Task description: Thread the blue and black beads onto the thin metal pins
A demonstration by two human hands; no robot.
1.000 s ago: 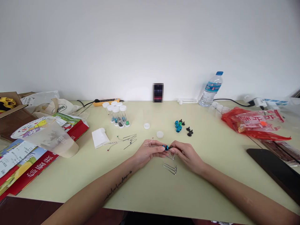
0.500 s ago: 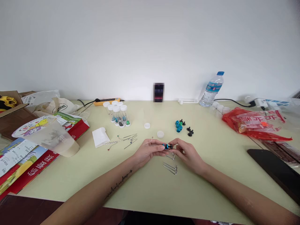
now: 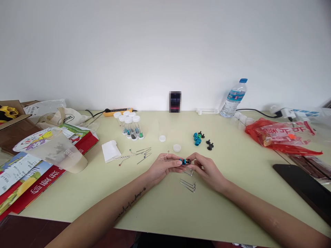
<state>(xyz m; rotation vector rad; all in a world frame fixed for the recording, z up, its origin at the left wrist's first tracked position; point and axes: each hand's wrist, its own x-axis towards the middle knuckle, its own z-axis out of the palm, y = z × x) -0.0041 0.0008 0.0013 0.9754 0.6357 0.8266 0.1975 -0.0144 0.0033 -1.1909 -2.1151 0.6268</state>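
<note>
Between my two hands is a small blue-and-black screw-like part [image 3: 184,161]. My left hand [image 3: 164,164] pinches its blue end between thumb and fingers, and a thin wire loop [image 3: 162,157] sticks out from that hand. The fingertips of my right hand [image 3: 205,167] close on the black end. Just below the hands lie several L-shaped metal keys [image 3: 188,186]. Beyond them sit two white caps, one nearer [image 3: 177,148] and one farther [image 3: 162,138]. Blue and green knobs [image 3: 197,139] and black flanged screws [image 3: 210,147] are grouped behind my right hand.
Capped clear tubes [image 3: 129,126] stand at back left, near white tissue [image 3: 111,151] and thin metal wires [image 3: 143,155]. A plastic cup [image 3: 64,151] lies tilted at left. A water bottle [image 3: 232,98], red bag [image 3: 281,136] and black phone [image 3: 302,186] are right.
The fingers of my right hand have shifted very slightly at the black end of the part. Everything else stays in place.
</note>
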